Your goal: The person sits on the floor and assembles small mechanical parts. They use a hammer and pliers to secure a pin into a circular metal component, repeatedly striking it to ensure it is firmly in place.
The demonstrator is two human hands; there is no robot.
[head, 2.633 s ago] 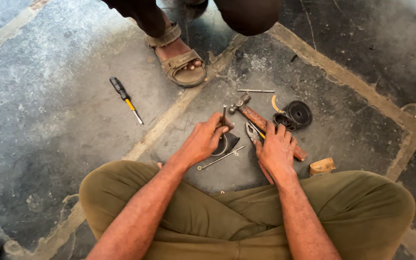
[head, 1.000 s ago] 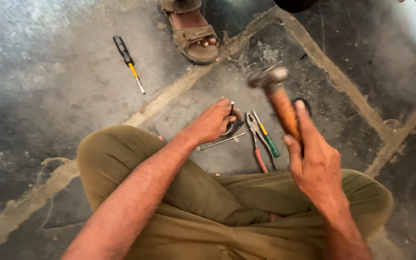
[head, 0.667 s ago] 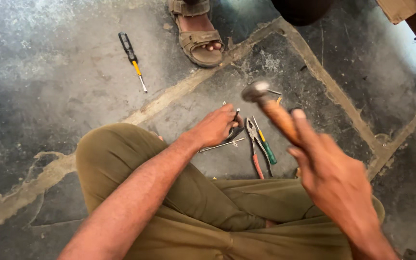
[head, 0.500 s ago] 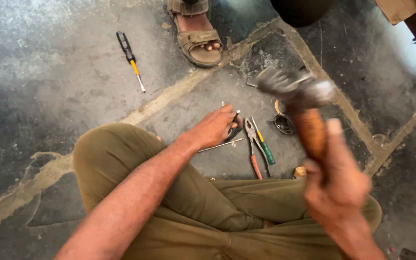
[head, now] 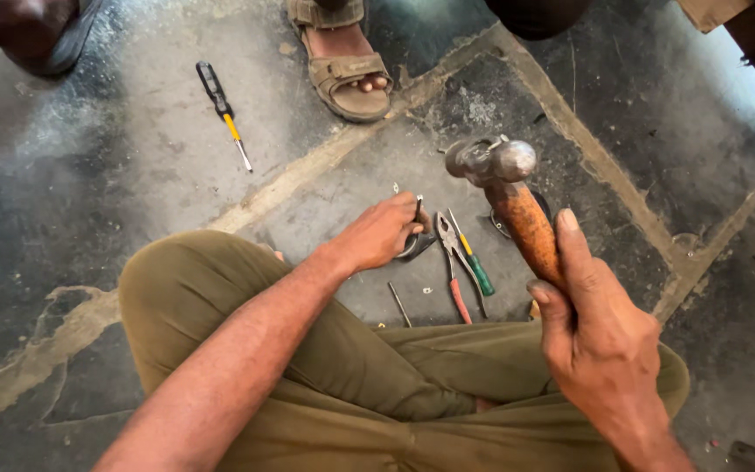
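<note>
1. The right hand (head: 600, 336) grips a wooden-handled hammer (head: 517, 210), raised above the pliers (head: 458, 267) on the floor.
2. The left hand (head: 382, 234), just left of the pliers, closes over a small metal part (head: 412, 245).
3. A mistimed blow risks striking those fingers, or glancing off and flinging the part toward the sandalled foot (head: 349, 74) beyond.
</note>
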